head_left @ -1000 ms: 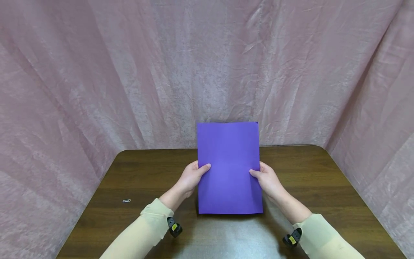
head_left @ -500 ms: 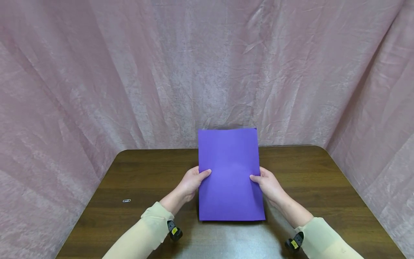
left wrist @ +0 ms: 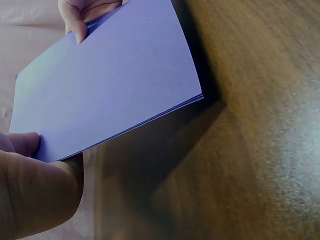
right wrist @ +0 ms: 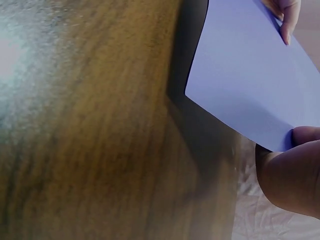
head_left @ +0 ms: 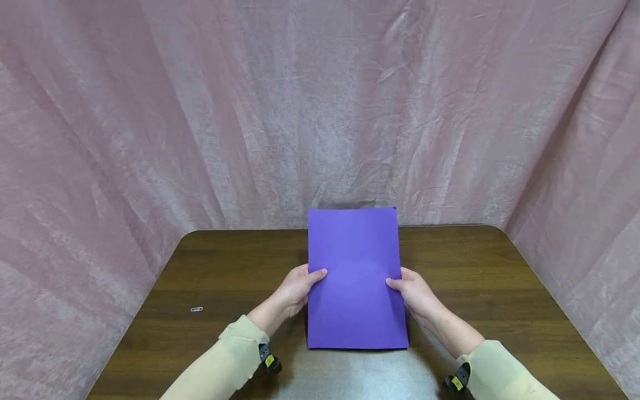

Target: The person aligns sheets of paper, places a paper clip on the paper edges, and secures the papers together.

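A thin stack of purple paper sheets (head_left: 356, 278) is held above the brown wooden table (head_left: 225, 266), tilted with its far edge raised. My left hand (head_left: 296, 289) pinches its left edge, thumb on top. My right hand (head_left: 415, 290) pinches the right edge the same way. In the left wrist view the purple sheets (left wrist: 110, 80) show several layers at the near edge, with my left thumb (left wrist: 20, 145) on top and the right hand (left wrist: 82, 15) at the far side. In the right wrist view the purple sheets (right wrist: 250, 75) hang over the table, held by my right thumb (right wrist: 305, 137).
A small metal paper clip (head_left: 196, 309) lies on the table at the left. A pink wrinkled cloth (head_left: 320, 111) hangs behind and around the table. Small black and yellow devices sit at both wrists.
The purple sheets and both hands have come lower and nearer to me, with the top edge dropping toward the table. The grips are unchanged.
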A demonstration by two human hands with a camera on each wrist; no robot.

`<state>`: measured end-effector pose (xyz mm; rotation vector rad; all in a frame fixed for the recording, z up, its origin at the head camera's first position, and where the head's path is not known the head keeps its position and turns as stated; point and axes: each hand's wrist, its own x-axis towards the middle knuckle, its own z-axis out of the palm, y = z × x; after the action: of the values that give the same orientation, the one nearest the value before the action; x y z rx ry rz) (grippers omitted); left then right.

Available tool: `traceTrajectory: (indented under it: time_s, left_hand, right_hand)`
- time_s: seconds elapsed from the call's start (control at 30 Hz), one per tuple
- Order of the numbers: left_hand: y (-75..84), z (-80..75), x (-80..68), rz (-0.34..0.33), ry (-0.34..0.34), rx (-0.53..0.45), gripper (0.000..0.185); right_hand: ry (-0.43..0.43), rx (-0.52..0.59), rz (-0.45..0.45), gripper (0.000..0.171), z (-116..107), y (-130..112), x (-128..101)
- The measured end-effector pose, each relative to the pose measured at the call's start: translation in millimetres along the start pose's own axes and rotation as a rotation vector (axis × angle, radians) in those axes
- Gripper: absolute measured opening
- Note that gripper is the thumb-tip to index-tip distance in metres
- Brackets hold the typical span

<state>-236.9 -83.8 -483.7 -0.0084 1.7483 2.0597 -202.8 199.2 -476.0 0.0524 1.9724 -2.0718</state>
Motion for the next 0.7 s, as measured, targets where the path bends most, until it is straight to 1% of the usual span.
traceTrajectory:
  time_s: [0.2,0.5,0.7]
  left_hand:
    - [-6.2,-3.5,0.8,-0.030,-0.009,0.007,0.028]
    - [-12.9,-5.3,-1.2,-0.044,-0.032,0.000,0.037]
    - [-17.4,-5.0,0.0,-0.047,-0.038,-0.023,0.036]
  right_hand:
    - [-0.031,0.020,0.003,0.037,0.1,7.0,0.1]
    - [-0.018,0.012,0.026,0.038,-0.7,15.1,0.6]
    - [-0.013,0.016,0.036,0.034,-0.5,18.9,0.1]
